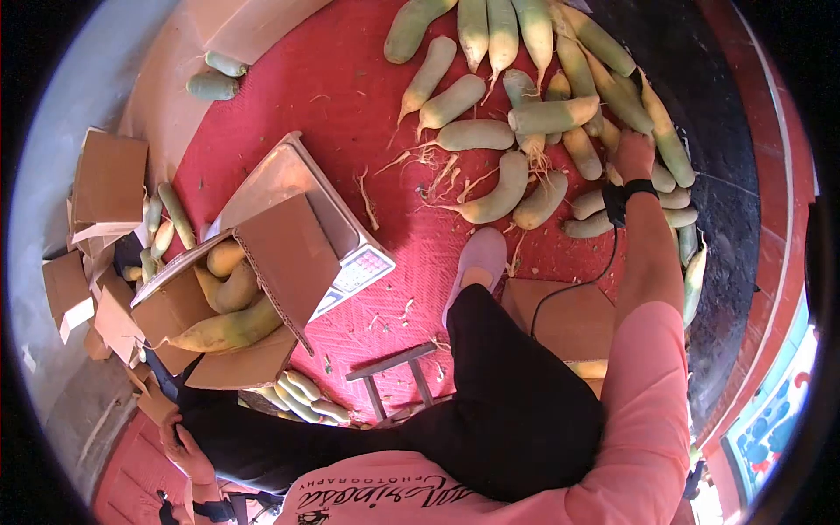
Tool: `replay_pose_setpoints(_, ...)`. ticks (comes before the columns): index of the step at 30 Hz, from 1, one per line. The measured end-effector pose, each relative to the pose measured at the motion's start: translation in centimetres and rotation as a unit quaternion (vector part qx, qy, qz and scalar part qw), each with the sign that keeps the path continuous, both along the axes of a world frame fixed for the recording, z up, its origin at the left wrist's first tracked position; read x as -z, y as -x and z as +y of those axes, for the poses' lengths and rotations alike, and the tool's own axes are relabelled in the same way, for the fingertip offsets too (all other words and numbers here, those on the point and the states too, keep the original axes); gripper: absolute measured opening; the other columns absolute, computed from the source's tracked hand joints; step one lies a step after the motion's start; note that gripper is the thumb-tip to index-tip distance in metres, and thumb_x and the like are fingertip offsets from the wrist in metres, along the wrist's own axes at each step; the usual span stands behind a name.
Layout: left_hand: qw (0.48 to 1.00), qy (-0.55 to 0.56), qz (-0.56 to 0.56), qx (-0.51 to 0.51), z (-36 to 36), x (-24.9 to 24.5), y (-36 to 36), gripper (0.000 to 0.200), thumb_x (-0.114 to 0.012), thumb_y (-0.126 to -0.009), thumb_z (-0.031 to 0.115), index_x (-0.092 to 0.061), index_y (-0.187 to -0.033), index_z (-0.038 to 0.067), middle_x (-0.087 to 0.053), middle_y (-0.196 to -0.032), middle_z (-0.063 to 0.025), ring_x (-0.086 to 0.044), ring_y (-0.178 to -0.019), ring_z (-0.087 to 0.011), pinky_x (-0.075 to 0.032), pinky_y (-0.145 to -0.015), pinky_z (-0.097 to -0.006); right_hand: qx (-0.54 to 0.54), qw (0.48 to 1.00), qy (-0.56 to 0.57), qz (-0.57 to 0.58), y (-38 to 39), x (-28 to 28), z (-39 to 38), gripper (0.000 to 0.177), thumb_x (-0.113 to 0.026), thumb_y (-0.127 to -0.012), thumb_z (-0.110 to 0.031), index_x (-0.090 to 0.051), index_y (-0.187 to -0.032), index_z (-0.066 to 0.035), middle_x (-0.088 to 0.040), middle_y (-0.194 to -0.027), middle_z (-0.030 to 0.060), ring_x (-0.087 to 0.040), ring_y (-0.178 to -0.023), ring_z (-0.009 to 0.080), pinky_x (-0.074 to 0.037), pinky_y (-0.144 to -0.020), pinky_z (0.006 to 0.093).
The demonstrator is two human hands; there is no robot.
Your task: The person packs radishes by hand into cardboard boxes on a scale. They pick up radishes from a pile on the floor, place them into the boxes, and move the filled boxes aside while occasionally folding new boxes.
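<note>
Out stretched the red mat (289, 105), leftward from the right grip (634, 157)! The big pile of green radishes (553, 115) lay right at that grip, which reached in among them, fingers hidden: clenched or loose, I couldn't tell. Well left of it stood the scale (289, 166), bearing an open carton (293, 262). The left grip (188, 451), fingers bent, was just behind a cardboard flap (156, 402), its hold unclear.

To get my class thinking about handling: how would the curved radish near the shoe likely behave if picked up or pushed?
The curved radish would probably rock rather than roll far, given its bend. It looks thick, so likely stiff and fairly heavy. Its thin tail might snap.
</note>
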State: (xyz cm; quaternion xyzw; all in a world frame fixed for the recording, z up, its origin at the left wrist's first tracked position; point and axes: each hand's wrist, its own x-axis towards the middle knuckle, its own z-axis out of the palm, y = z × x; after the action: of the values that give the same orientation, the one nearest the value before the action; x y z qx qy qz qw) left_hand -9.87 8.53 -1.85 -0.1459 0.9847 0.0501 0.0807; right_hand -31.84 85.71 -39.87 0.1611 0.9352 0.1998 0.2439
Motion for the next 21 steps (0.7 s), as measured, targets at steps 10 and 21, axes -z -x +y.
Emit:
replay_pose_setpoints(10,0.999,-0.022,0.038,0.001,-1.6,0.4,-1.7,0.019,-0.041,-0.088,0.004,-0.056,-0.098,-0.002,-0.061,-0.105,-0.0135,-0.056,-0.095,-0.0276,-0.041,-0.089,-0.0369,-0.006,0.975,0.136,0.175,-7.0,-5.2,-4.2,0.057,-0.067,-0.072,-0.048,-0.058,-0.1,0.0,-0.063,-0.095,0.0194,-0.061,-0.09,0.0348,-0.05,-0.079,0.0437)
replay_pose_setpoints(21,0.986,-0.054,0.141,0.066,-0.7,-0.1,-3.0,0.012,-0.049,-0.075,0.0,-0.058,-0.083,0.0,-0.065,-0.096,-0.0149,-0.059,-0.09,-0.0317,-0.044,-0.085,-0.0386,0.082,0.648,0.622,0.432,-7.8,-32.0,-25.0,0.04,-0.062,-0.086,-0.021,-0.053,-0.115,0.006,-0.06,-0.108,0.0114,-0.058,-0.1,0.0191,-0.046,-0.087,0.0315)
